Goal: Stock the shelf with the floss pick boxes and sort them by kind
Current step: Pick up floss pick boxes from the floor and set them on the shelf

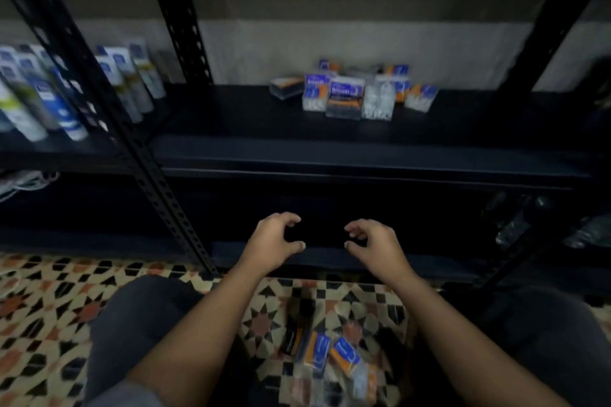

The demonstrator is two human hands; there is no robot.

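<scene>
1. Far left: tubes [39, 99] stand in rows on the neighbouring shelf bay, behind the black upright [99, 89]. Not part of this job, untouched.
2. Left hand [272, 239]: raised in front of the lower shelf edge, fingers curled but spread apart, nothing in them.
3. Shelf [251, 116], middle: a loose cluster of floss pick boxes [347, 96] sits toward the back. One box at the cluster's left lies flat, the others stand upright, touching or just beside each other. Blue-label and orange-label packs look mixed; blur makes kinds hard to tell. Judgement: stocking started, sorting barely begun.
4. Right hand [375, 243]: mirrors the left, fingers curled and parted, holding nothing.
5. Floor [49, 307], between the person's knees: a pile of unstocked boxes [330, 357] lies jumbled on the patterned tiles, some apparently in clear wrap. Exact count unclear.
6. Progress call: roughly partway, several boxes up, a similar heap still down. Left to do: lift the rest, then group by kind; most of the shelf is still bare to both sides of the cluster.
</scene>
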